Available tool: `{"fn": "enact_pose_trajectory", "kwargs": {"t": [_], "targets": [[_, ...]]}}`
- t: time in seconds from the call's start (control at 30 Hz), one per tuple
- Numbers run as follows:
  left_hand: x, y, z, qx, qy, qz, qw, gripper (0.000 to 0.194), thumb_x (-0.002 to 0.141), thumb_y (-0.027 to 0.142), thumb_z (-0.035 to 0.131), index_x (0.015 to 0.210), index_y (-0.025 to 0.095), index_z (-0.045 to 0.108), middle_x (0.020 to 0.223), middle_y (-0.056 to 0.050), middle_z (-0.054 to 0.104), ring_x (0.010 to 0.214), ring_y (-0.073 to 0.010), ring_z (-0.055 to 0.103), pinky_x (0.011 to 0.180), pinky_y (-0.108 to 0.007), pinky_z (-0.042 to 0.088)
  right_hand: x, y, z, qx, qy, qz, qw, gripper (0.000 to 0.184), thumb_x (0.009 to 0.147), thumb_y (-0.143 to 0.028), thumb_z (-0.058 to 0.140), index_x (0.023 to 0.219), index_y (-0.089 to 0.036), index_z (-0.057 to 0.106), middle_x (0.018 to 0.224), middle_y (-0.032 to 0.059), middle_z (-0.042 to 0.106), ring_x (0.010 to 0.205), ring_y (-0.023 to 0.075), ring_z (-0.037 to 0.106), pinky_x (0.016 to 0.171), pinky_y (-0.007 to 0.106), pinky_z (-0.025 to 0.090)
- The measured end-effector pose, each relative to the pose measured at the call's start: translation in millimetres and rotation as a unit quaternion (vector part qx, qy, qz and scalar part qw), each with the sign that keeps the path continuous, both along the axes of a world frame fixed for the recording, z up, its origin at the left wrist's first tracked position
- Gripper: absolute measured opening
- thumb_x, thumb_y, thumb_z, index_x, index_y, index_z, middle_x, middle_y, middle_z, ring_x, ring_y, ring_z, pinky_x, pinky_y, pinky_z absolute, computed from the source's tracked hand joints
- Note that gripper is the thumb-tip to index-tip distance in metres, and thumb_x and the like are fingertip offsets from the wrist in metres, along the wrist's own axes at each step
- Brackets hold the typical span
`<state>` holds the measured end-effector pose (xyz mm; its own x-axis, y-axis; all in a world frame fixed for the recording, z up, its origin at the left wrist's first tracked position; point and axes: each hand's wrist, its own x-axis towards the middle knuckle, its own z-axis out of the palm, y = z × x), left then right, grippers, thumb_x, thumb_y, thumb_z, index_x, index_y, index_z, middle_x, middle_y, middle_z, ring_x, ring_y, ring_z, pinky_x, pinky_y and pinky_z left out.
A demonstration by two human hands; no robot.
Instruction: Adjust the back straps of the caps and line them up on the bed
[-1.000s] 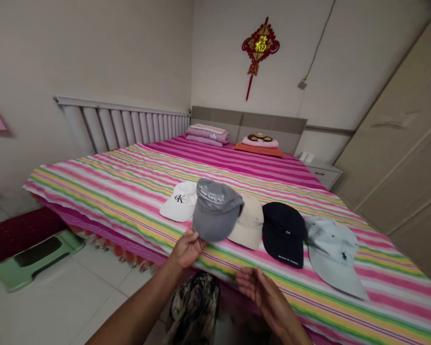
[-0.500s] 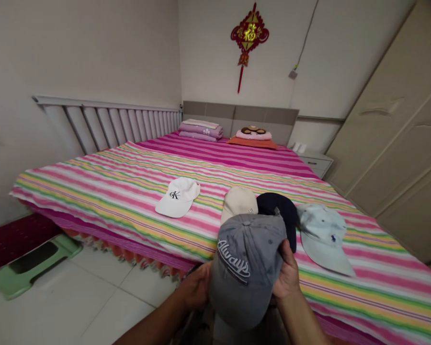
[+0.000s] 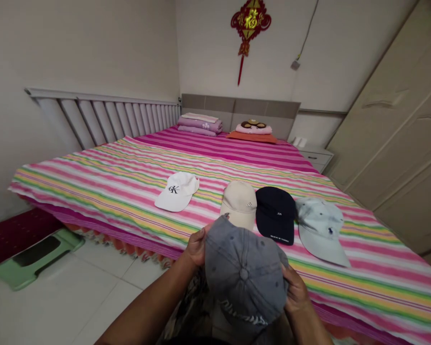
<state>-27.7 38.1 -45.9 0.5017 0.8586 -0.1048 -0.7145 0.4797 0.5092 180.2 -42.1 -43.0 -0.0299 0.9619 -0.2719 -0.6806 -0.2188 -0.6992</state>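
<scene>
Gripping a gray cap [image 3: 244, 273] by its sides, the left hand [image 3: 197, 245] and right hand [image 3: 295, 288] curl their fingers closed on its edges at the bedside, near the beige cap [image 3: 239, 203] and navy cap [image 3: 276, 214] on a striped bed [image 3: 122, 187].

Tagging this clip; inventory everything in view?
Bed: 1, striped pink, centre
Held cap: 1, grey, front centre
Caps on bed: 4, white cap, beige cap, navy cap, bluish cap
Folded bedding: 2 stacks, purple stack, pink stack, back
Headboard: 1, taupe, back
Slatted rail: 1, whitish, left
Stool: 1, green, lower left
Cloth: 1, maroon, by stool
Wall hanging: 1, red, back
Cabled box: 1, grey, back
Nightstand: 1, white, back right
Wardrobe: 1, beige, right
Floor: 1, pale, left
Left hand, right hand: 1 each, on held cap
</scene>
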Motion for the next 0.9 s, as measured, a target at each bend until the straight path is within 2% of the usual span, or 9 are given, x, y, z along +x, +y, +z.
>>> {"fn": "enact_pose_trajectory", "kwargs": {"t": [0.1, 0.27, 0.37, 0.47, 0.57, 0.67, 0.77, 0.83, 0.9], "targets": [[0.7, -0.9, 0.2, 0.073, -0.019, -0.036, 0.997, 0.051, 0.045, 0.025, 0.073, 0.093, 0.010, 0.060, 0.076, -0.009, 0.067, 0.081, -0.0276, 0.062, 0.077, -0.037, 0.045, 6.9, -6.0, -5.3, 0.034, 0.004, 0.027, 0.999, 0.025, 0.042, -0.032, 0.080, 0.061, -0.021, 0.066, 0.061, 0.0058, 0.070, 0.082, 0.0316, 0.064, 0.085, 0.046, 0.042], [3.4, -5.9, 6.8, 0.114, 0.035, -0.063, 0.991, 0.028, 0.052, 0.018, 0.070, 0.078, 0.009, 0.063, 0.063, -0.006, 0.065, 0.058, -0.0159, 0.061, 0.062, -0.026, 0.046, 10.7, -10.1, -8.7, 0.071, 0.018, 0.039, 0.997, 0.030, 0.051, -0.048, 0.073, 0.068, -0.024, 0.068, 0.058, 0.0045, 0.069, 0.079, 0.0292, 0.065, 0.086, 0.046, 0.041], [4.6, -9.2, 18.4, 0.120, 0.082, -0.078, 0.986, 0.021, 0.051, 0.013, 0.069, 0.071, 0.008, 0.064, 0.060, -0.004, 0.064, 0.049, -0.0107, 0.057, 0.052, -0.020, 0.044, 10.3, -12.4, -4.2, 0.086, 0.016, 0.027, 0.996, 0.027, 0.052, -0.042, 0.074, 0.071, -0.025, 0.067, 0.061, 0.0024, 0.069, 0.072, 0.0258, 0.065, 0.083, 0.043, 0.043], [4.8, -12.9, 29.4, 0.127, 0.122, -0.091, 0.980, 0.022, 0.051, 0.013, 0.070, 0.072, 0.008, 0.065, 0.059, -0.004, 0.063, 0.048, -0.0095, 0.055, 0.049, -0.018, 0.041, 11.0, -16.0, 1.2, 0.088, 0.004, 0.022, 0.996, 0.033, 0.050, -0.029, 0.077, 0.080, -0.024, 0.064, 0.061, 0.0008, 0.067, 0.065, 0.0230, 0.064, 0.075, 0.040, 0.046], [5.2, -16.8, 35.2, 0.126, 0.155, -0.084, 0.976, 0.024, 0.057, 0.022, 0.071, 0.075, 0.008, 0.065, 0.058, -0.003, 0.061, 0.047, -0.0079, 0.054, 0.048, -0.017, 0.039, 12.9, -19.7, 2.6, 0.077, 0.009, 0.032, 0.997, 0.040, 0.050, -0.024, 0.077, 0.087, -0.024, 0.061, 0.062, -0.0002, 0.064, 0.058, 0.0189, 0.061, 0.063, 0.033, 0.046], [6.4, -20.0, 37.2, 0.119, 0.179, -0.064, 0.975, 0.022, 0.060, 0.024, 0.071, 0.074, 0.009, 0.065, 0.058, -0.002, 0.060, 0.047, -0.0053, 0.051, 0.047, -0.015, 0.037, 12.8, -21.6, 1.6, 0.085, 0.023, 0.032, 0.996, 0.031, 0.051, -0.032, 0.077, 0.076, -0.023, 0.062, 0.062, -0.0004, 0.059, 0.055, 0.0147, 0.056, 0.055, 0.028, 0.043], [7.6, -22.4, 39.6, 0.125, 0.177, -0.063, 0.974, 0.019, 0.058, 0.022, 0.073, 0.070, 0.010, 0.064, 0.064, -0.002, 0.062, 0.050, -0.0056, 0.053, 0.051, -0.016, 0.039, 7.9, -21.7, 4.8, 0.118, 0.040, 0.037, 0.992, 0.029, 0.060, -0.047, 0.068, 0.058, -0.020, 0.057, 0.058, -0.0001, 0.050, 0.053, 0.0132, 0.048, 0.053, 0.028, 0.041], [8.0, -23.8, 41.9, 0.138, 0.171, -0.071, 0.973, 0.019, 0.058, 0.022, 0.073, 0.069, 0.010, 0.063, 0.065, -0.003, 0.062, 0.052, -0.0066, 0.054, 0.053, -0.017, 0.040, 3.3, -21.5, 10.0, 0.136, 0.044, 0.043, 0.989, 0.030, 0.065, -0.045, 0.064, 0.053, -0.019, 0.055, 0.059, -0.0001, 0.047, 0.054, 0.0125, 0.046, 0.053, 0.028, 0.040], [8.2, -25.2, 44.3, 0.152, 0.168, -0.078, 0.971, 0.020, 0.059, 0.024, 0.072, 0.070, 0.010, 0.063, 0.064, -0.003, 0.062, 0.053, -0.0073, 0.054, 0.053, -0.018, 0.040, -0.7, -21.4, 15.5, 0.143, 0.039, 0.036, 0.988, 0.019, 0.064, -0.037, 0.067, 0.062, -0.020, 0.058, 0.059, -0.0010, 0.045, 0.055, 0.0118, 0.045, 0.054, 0.026, 0.039]]}}
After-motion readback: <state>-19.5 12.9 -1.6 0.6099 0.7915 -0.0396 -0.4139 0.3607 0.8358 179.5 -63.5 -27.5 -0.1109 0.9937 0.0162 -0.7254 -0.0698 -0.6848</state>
